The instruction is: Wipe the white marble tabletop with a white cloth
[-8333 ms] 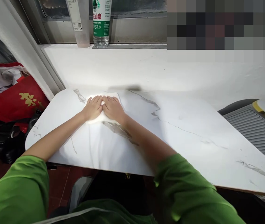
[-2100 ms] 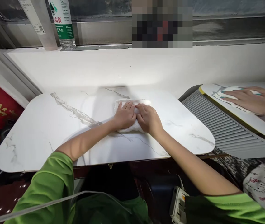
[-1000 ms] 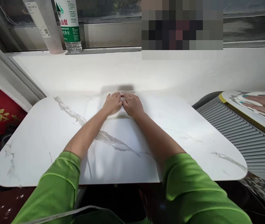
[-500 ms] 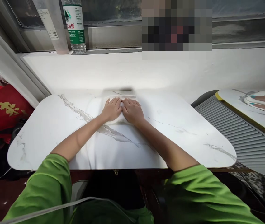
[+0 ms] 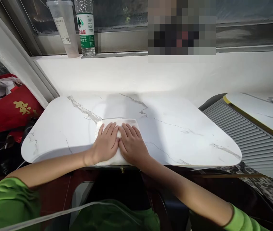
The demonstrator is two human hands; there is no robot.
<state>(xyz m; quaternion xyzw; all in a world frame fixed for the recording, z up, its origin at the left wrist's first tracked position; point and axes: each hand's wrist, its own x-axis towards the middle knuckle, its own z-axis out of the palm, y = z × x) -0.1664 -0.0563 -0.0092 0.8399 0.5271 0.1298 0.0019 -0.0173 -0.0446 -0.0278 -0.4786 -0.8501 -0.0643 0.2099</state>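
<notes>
A folded white cloth (image 5: 117, 158) lies on the white marble-patterned table (image 5: 186, 141), close to its front edge. My left hand (image 5: 105, 142) rests flat on the left part of the cloth, fingers stretched forward. Beside it, touching it at the thumb, my right hand (image 5: 132, 144) presses flat on the right part, its fingers extended too. The back edge of the cloth shows just beyond my fingertips.
On the window ledge stand a clear plastic cup (image 5: 65, 32) and a water bottle (image 5: 86, 32). A red bag (image 5: 18, 106) is at the left. Another table (image 5: 259, 110) stands at the right, with part of a person's hand on a cloth at the frame's edge.
Both my hands and the cloth have moved from the back of the table toward me, to the front edge. The person's hand at the right has shifted farther out of view.
</notes>
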